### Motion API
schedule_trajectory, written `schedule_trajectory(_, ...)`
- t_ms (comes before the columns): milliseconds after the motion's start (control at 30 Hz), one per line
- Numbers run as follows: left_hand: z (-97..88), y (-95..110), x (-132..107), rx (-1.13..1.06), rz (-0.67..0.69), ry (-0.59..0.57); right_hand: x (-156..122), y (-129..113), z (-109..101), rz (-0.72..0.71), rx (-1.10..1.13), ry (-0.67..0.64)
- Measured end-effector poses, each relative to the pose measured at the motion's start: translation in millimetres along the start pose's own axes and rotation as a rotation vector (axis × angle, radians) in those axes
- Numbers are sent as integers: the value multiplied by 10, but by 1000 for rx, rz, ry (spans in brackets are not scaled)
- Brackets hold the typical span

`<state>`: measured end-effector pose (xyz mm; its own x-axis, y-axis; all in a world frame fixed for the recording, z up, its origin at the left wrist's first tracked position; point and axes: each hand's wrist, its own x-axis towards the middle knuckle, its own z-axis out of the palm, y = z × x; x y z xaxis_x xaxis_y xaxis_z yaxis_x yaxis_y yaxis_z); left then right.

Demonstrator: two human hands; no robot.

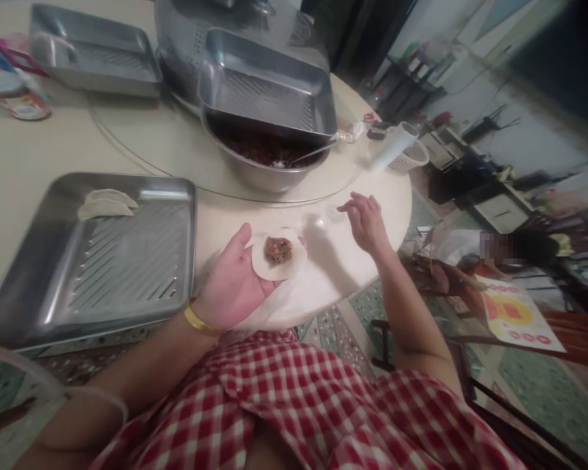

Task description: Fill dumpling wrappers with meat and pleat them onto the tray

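My left hand lies palm up over the table's near edge and holds a round dumpling wrapper with a lump of minced meat filling in its middle. A gold bangle sits on that wrist. My right hand hovers over the table to the right of the wrapper, fingers loosely curled with the tips apart, holding nothing I can see. Behind both hands stands a steel bowl of dark meat filling with a spoon resting in it.
A steel tray at my left carries two folded dumplings. A second tray rests tilted on the bowl, a third lies at the back left. A white cup and basket stand at the table's right edge. A chair is at right.
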<state>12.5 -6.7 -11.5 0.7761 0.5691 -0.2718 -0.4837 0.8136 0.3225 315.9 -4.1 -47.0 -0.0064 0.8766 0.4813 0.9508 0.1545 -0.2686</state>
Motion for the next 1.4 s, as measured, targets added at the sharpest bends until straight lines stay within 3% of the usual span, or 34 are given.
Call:
schedule_trajectory(200, 82, -49, -19, 40, 6, 46, 23, 88, 253, -46, -76, -167)
schedule_trajectory(300, 98, -36, -38, 33, -3, 65, 8, 104, 225, -34, -67, -69)
schedule_trajectory(467, 121, -25, -22, -21, -27, 74, 7, 37, 7, 29, -16, 146)
schedule_trajectory(533, 119, -30, -10, -18, -33, 91, 0, -65, -59, 69, 112, 240)
schedule_trajectory(633, 82, -47, 1, -22, -46, 66, -66, -332, -93, 137, 540, 357)
schedule_trajectory(700, 45, -62, 6, -31, -56, 8, -146, -557, -86, 101, 791, 278)
schedule_trajectory(767, 18, -74, 9, -37, -71, -41, -225, -771, -79, 6, 871, 139)
schedule_trajectory(900, 29, -77, 0, -25, -98, -34, -258, -1018, -79, -277, 718, -33)
schedule_trajectory(1033, 87, -33, -32, -15, -97, 21, -194, -1005, -51, -413, 550, -58)
schedule_trajectory(1233, 99, 77, -56, -20, -34, 60, -261, -867, -53, -443, 430, 57)
schedule_trajectory(1400, 67, 94, -53, -1, -25, -30, -249, -907, -77, -467, 403, 91)
